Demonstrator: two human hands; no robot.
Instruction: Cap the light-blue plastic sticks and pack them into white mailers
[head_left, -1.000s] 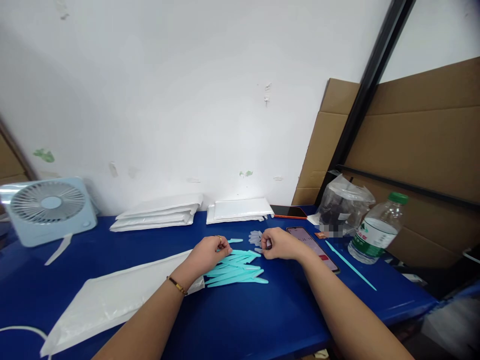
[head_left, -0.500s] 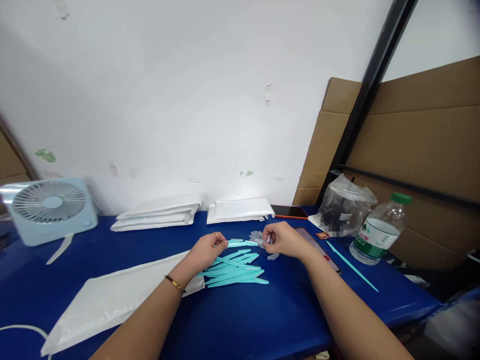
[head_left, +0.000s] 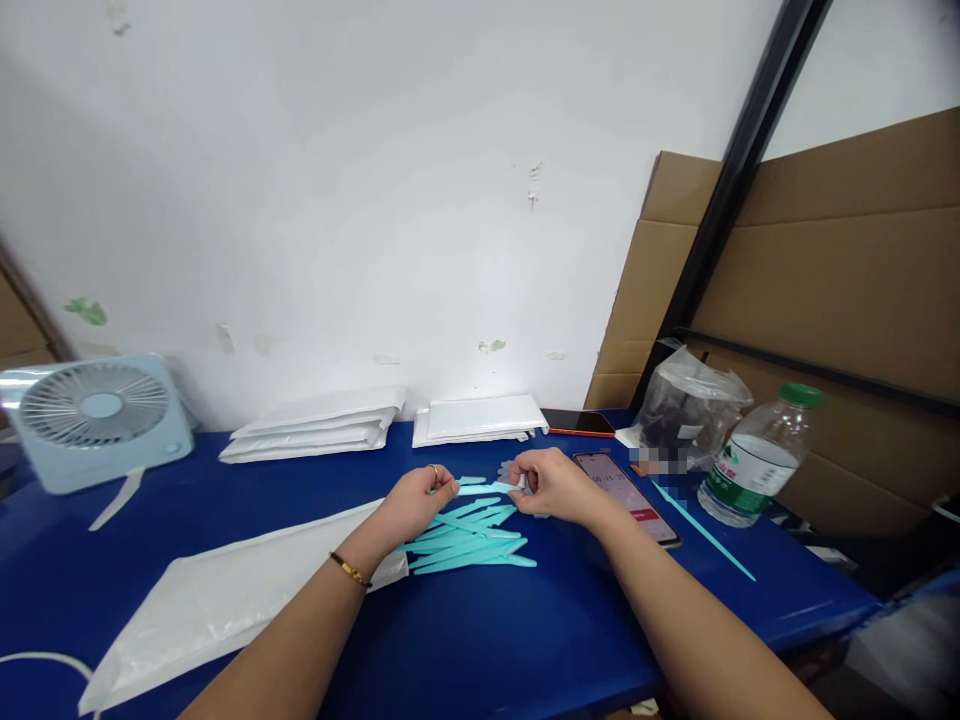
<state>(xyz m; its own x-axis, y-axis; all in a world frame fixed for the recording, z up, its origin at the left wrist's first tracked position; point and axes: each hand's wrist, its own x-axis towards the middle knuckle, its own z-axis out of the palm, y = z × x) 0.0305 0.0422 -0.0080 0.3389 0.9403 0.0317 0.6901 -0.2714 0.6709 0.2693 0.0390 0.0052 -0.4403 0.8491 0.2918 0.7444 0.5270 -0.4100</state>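
My left hand (head_left: 418,503) is closed in a pinch on the handle end of a turquoise eyebrow razor (head_left: 476,490), held level above the table. At the razor's other end, my right hand (head_left: 551,485) pinches a small clear blade cap (head_left: 519,483), partly hidden by the fingers. The cap meets the blade end; how far it is on I cannot tell. Behind the right fingers lies a small pile of clear caps (head_left: 505,468), mostly covered. Below the hands, a loose heap of turquoise eyebrow razors (head_left: 472,545) rests partly against a white padded envelope (head_left: 225,590).
White packets (head_left: 315,425) and flatter white packets (head_left: 484,418) lie along the wall. A pale blue fan (head_left: 101,415) stands left. To the right are a phone (head_left: 630,500), an orange-edged phone (head_left: 577,423), a single turquoise stick (head_left: 705,532), a bagged cup (head_left: 686,410) and a water bottle (head_left: 757,460).
My right hand has moved slightly left from the cap pile to the razor's blade end. The left hand has hardly moved. The nearer phone's screen shows more fully.
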